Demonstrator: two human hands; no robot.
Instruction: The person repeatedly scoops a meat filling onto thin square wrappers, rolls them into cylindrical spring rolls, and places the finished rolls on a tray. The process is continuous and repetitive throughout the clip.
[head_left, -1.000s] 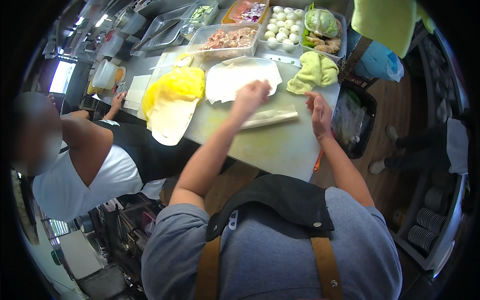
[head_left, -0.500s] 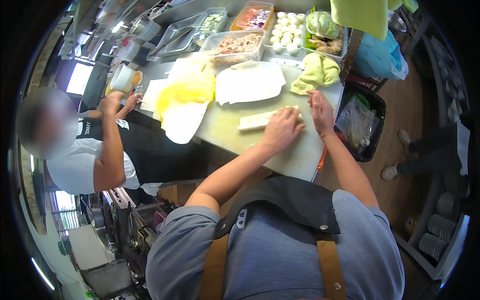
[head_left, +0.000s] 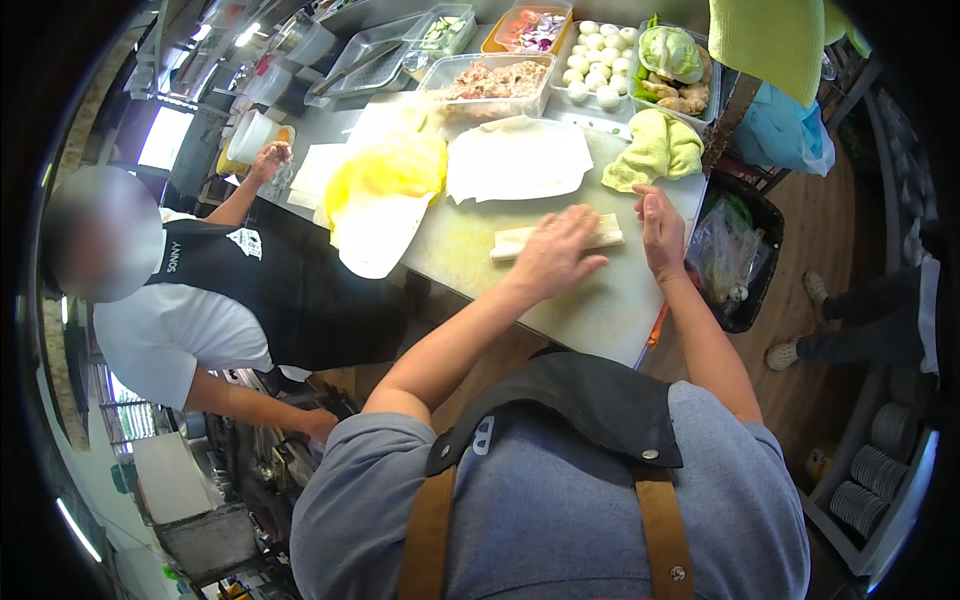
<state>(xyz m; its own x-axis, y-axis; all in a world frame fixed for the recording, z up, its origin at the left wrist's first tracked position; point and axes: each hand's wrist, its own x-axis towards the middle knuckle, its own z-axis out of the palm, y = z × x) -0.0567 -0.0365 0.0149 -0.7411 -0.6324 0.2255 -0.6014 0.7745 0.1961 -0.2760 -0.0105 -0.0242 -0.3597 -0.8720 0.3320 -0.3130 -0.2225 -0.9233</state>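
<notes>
From my remote station I see, by way of the head camera, a pale roll (head_left: pixel 511 243) lying roughly crosswise on the worktop (head_left: pixel 592 312), close to its near edge. The left hand (head_left: pixel 557 252) covers the middle of the roll, palm down; its fingers are extended and slightly spread, laid over the roll rather than gripped around it, and both ends show on either side. The right hand (head_left: pixel 662 235) is just right of the roll, near the worktop's right edge; its fingers are loosely curled, and I cannot tell whether they hold anything.

Just beyond the roll I note a stack of white sheets (head_left: pixel 520 160); to the left of the stack, a yellow cloth (head_left: pixel 388 178) meets another pale sheet (head_left: pixel 370 242). A green cloth (head_left: pixel 655 150) is beyond the right hand. Along the far side stand tubs of minced meat (head_left: pixel 490 82), white round items (head_left: pixel 597 68) and a green head of leaves (head_left: pixel 670 53). A co-worker (head_left: pixel 310 290) in a black apron stands at left; a black bin (head_left: pixel 768 295) sits on the floor at right.
</notes>
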